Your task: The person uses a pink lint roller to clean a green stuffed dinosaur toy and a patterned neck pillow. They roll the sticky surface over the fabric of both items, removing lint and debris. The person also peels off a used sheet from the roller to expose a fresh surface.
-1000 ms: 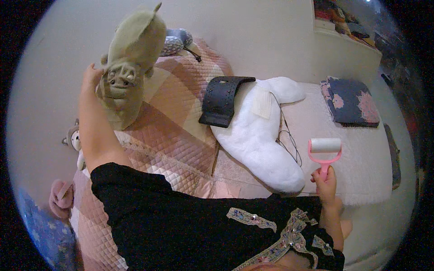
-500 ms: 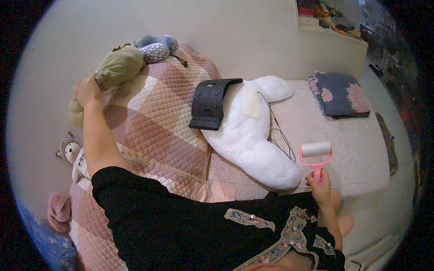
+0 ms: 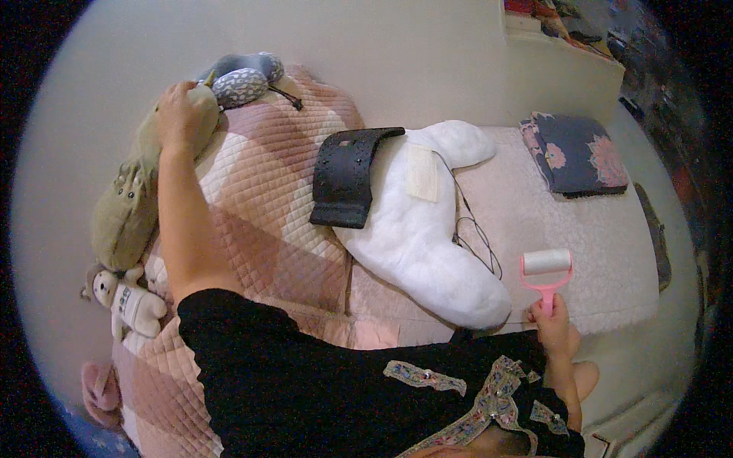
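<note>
My left hand [image 3: 177,111] is at the far end of a long olive-green plush toy [image 3: 126,221], its fingers curled over the fabric near the wall. The toy's head, with small eyes, points toward the near left. Beside it lies a small pale plush toy [image 3: 137,308] in a white shirt. A grey patterned neck pillow [image 3: 241,88] with a dark cord sits just right of my left hand. In my right hand [image 3: 553,324] is the pink handle of a lint roller [image 3: 547,262], its white roll held up above the bed.
A quilted pink-and-white cover [image 3: 267,183] spreads over the left of the bed. Mid-bed, a black curved board [image 3: 347,179] leans on a white fluffy cushion [image 3: 427,252] with a black cable [image 3: 477,248]. A folded dark floral cloth [image 3: 573,156] lies far right.
My left hand has moved away along the green plush toy to its far end, uncovering the toy's head. The lint roller stays in my right hand. The view has shifted slightly.
</note>
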Available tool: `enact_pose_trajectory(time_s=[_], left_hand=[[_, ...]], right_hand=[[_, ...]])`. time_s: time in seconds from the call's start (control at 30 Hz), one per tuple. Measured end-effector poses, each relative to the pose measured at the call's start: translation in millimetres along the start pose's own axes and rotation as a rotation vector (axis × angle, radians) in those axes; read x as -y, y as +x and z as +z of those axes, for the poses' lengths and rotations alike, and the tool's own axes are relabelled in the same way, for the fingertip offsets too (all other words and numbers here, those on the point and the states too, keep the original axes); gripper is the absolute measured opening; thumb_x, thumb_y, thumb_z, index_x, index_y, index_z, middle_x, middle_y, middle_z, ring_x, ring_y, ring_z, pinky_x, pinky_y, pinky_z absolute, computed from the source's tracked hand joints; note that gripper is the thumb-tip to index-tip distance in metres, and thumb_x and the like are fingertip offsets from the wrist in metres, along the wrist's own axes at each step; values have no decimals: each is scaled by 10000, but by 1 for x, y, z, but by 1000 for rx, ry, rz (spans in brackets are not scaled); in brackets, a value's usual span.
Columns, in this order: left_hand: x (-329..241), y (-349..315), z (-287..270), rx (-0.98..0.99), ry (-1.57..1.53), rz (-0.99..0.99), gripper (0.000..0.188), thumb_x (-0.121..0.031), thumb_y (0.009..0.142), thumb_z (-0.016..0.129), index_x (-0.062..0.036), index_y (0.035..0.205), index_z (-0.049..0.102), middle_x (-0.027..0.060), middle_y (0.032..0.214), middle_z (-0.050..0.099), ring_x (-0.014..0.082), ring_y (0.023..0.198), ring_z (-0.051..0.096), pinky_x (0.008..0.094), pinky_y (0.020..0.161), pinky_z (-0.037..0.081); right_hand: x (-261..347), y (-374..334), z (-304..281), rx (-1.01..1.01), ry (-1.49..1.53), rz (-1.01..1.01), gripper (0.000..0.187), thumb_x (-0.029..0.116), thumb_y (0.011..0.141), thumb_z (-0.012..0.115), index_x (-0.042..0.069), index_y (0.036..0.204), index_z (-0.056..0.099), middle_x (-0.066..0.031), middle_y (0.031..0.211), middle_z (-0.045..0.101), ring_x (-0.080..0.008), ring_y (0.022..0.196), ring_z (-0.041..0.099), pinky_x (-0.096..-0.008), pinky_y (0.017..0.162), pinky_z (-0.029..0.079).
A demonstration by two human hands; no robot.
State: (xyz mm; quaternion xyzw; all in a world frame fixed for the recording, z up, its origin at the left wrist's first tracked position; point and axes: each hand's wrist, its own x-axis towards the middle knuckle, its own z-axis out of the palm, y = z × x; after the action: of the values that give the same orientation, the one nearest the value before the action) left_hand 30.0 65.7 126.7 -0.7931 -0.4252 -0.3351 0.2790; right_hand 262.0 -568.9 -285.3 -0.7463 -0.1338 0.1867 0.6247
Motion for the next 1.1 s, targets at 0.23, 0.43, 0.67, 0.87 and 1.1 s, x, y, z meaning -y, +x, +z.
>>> enact_pose_trajectory(time_s=[0.23,0.43,0.67,0.87,1.1], left_hand=[[-29,48,149,148,-67,-112,944,-251,744,832,-205,1543,331,58,1585,368,314,1422,389,401,1144,400],[-35,82,207,126,178,45,945,-69,815,713,-285,1588,215,9,1653,234,299,1491,282,400,1207,307],[-49,97,237,153,309,23,513,-94,931,554,-234,1417,468,13,1452,477,255,1357,437,460,1055,399],[-28,68,255,-245,-12,75,350,-37,848,588,-187,1162,627,29,1219,585,270,1253,487,477,966,421],[-77,58,209,-367,-358,196,401,34,666,677,-117,1031,607,96,1099,601,362,1117,515,450,926,446]], right_hand=[[10,1,-14,-215,-67,151,204,48,881,679,49,1036,547,-36,852,626,-125,710,625,-271,629,538],[-27,0,-45,-391,41,153,245,37,871,689,50,1075,555,-33,880,626,-120,719,610,-269,602,509],[-66,-21,-65,-475,-93,140,314,45,854,719,26,1134,578,-27,908,611,-123,803,585,-264,682,498],[-70,-25,-55,-467,-85,131,352,58,860,723,9,1183,589,-26,976,613,-136,856,583,-280,737,508],[-68,-21,-60,-412,-181,36,352,57,869,715,8,1195,592,-46,1054,627,-138,915,583,-288,799,503]])
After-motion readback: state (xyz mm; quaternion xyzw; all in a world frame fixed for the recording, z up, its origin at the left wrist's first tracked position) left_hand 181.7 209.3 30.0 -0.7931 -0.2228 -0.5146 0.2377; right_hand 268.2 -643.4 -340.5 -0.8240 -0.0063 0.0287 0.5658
